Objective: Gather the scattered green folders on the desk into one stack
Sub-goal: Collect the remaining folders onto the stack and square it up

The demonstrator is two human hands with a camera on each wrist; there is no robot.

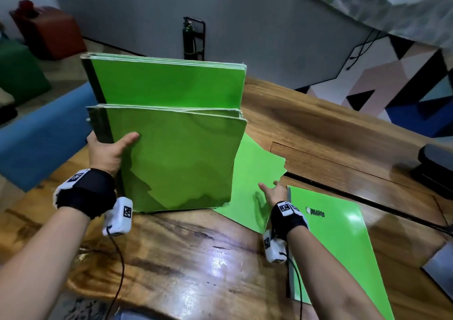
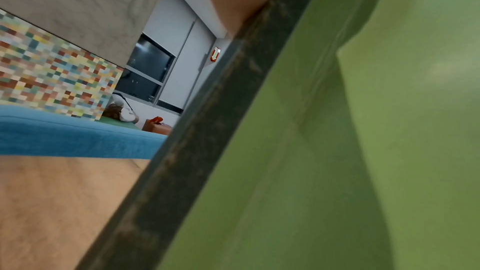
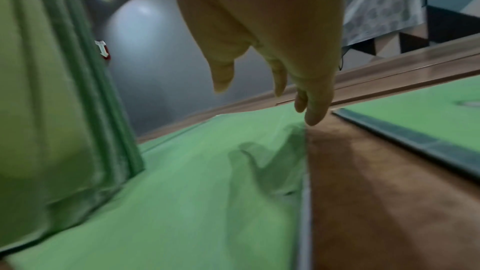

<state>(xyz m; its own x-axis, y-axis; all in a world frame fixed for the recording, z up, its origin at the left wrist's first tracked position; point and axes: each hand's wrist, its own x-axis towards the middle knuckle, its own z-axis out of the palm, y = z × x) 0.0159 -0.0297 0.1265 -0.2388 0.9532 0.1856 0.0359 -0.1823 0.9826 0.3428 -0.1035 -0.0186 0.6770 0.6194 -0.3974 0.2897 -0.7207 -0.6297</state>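
A bundle of several green folders (image 1: 176,153) stands upright on its lower edge on the wooden desk (image 1: 171,258). My left hand (image 1: 107,151) grips its dark spine, thumb across the front cover; the spine (image 2: 207,151) fills the left wrist view. One green folder (image 1: 255,172) lies flat to the right, partly under the bundle. My right hand (image 1: 273,192) hovers over its right edge with fingers straight, holding nothing; in the right wrist view the fingers (image 3: 311,110) hang just above that folder (image 3: 194,182). Another green folder (image 1: 343,246) with a logo lies flat at the right, under my right forearm.
A blue bench (image 1: 41,133) runs along the desk's left side. A dark object (image 1: 436,162) sits at the desk's right edge, and a grey item (image 1: 441,268) lies near the lower right. A fire extinguisher (image 1: 190,39) stands by the far wall.
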